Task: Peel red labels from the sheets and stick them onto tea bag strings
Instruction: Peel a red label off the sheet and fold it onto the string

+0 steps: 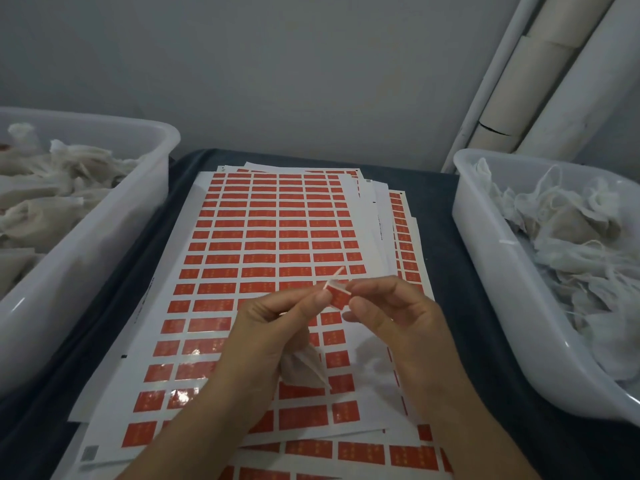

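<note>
- Two hands meet above the label sheets (263,244): the left hand (266,327) and the right hand (391,317) each pinch one red label (337,296) between thumb and forefinger, held just over the top sheet.
- Left grip also keeps a tea bag (304,367) tucked under its curled lower fingers; the bag hangs below the palm, over the sheets.
- A pale strip, probably the string (335,274) or its end, sticks up from the label's top edge; I cannot tell whether it already lies on the adhesive.
- To do this well, I judge the label should fold squarely around the string, halves aligned before pressing, with fingertips kept off the sticky face.
- Press from the fold outward so the string cannot slip free.
- Bins of tea bags stand either side on the dark worktop (446,278): the left bin (104,216), the right bin (491,265).
</note>
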The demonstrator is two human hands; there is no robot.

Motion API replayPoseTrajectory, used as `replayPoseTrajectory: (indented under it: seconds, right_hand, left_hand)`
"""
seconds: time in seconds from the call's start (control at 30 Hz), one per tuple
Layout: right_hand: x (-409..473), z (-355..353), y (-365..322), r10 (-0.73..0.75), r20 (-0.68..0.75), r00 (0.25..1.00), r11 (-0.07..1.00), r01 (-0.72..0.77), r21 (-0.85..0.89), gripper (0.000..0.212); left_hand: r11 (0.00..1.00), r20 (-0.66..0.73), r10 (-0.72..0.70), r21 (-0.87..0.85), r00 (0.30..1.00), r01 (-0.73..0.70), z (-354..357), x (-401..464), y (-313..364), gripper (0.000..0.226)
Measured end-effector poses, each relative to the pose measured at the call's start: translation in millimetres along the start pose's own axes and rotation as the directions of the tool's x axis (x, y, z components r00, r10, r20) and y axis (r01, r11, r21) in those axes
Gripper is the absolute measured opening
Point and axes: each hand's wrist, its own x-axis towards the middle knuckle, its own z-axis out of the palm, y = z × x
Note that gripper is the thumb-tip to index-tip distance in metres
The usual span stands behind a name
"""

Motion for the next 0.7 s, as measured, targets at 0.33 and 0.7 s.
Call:
replayPoseTrajectory:
  seconds: [0.33, 0.7]
  right_hand:
    - [-3.1, -0.7, -0.2, -0.007, -0.024, 1.000, 0.996, 0.009, 0.087, 0.017]
    - [-3.0, -1.2, 0.3, -0.030, -0.014, 0.999, 0.999, 0.031, 0.042, 0.015]
  left_hand:
    - [1.000, 0.026, 0.007, -0.016, 1.000, -0.006, 2.0, -1.4, 0.6, 0.024]
    - [1.000, 0.060, 0.021, -0.024, 0.998, -0.019, 0.5, -0.8, -2.3, 0.019]
